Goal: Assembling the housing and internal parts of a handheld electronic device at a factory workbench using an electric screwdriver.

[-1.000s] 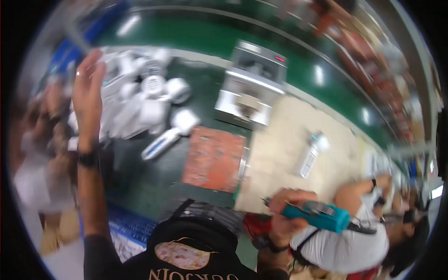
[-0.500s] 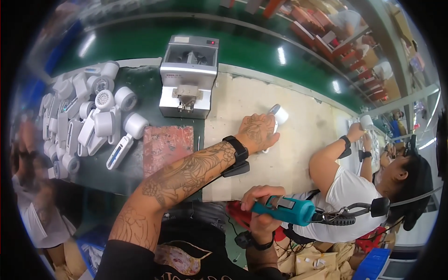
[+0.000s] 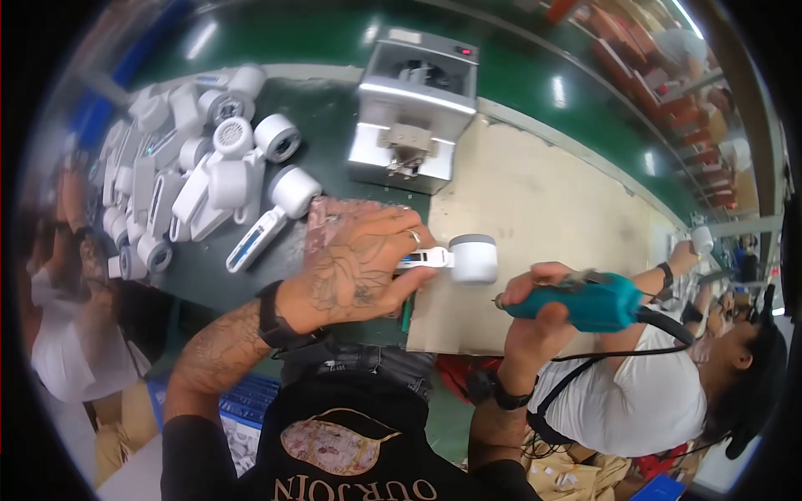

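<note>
My left hand is closed around the handle of a white handheld fan, over the edge between the reddish mat and the beige board. The fan lies sideways, its cylindrical head with a grey rim pointing right; part of its handle is hidden under my fingers. In my right hand is a teal electric screwdriver, its tip pointing left, a little right of and below the fan's head. Bit and fan are apart.
A pile of white handheld fans covers the table's left side. Behind my left hand stands a silver screw feeder with a red display. At the right, a co-worker in a white shirt reaches toward the table. A black cord trails from the screwdriver.
My left hand has drawn the fan toward me, from the board to the mat's edge, and the fan now lies sideways. My right hand has lifted the screwdriver toward it. The view has shifted.
</note>
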### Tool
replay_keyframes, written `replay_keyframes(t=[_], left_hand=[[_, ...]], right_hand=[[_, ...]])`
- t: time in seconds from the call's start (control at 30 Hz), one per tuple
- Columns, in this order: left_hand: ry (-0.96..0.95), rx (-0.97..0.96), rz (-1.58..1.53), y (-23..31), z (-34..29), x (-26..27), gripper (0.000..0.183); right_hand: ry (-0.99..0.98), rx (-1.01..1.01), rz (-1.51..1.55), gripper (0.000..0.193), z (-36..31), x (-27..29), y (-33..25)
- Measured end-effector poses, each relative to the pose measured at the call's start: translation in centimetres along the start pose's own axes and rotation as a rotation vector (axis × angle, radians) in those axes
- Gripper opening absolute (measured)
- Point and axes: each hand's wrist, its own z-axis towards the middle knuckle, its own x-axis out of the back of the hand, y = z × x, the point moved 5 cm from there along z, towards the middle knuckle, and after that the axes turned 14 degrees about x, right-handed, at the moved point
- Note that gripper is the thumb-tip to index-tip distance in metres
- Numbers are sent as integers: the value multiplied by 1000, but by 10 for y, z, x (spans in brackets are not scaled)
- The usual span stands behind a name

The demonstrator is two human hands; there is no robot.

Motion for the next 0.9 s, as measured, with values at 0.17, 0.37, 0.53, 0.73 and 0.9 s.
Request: replay_keyframes(t=[0.17, 0.37, 0.53, 0.73, 0.9], left_hand=[[119, -44, -110, -49, -24, 10, 28], [215, -22, 100, -58, -27, 9, 45], [195, -35, 71, -65, -33, 7, 51], [234, -6, 67, -65, -31, 9, 51], [252, 0, 55, -67, -31, 10, 51]], right_hand=[[-39, 84, 162, 77, 25, -59, -36], [-144, 153, 269, 71, 67, -133, -7], [-141, 175, 130, 61, 88, -178, 19], [-170, 178, 176, 45, 85, -185, 37], [-176, 21, 191, 42, 75, -184, 26]])
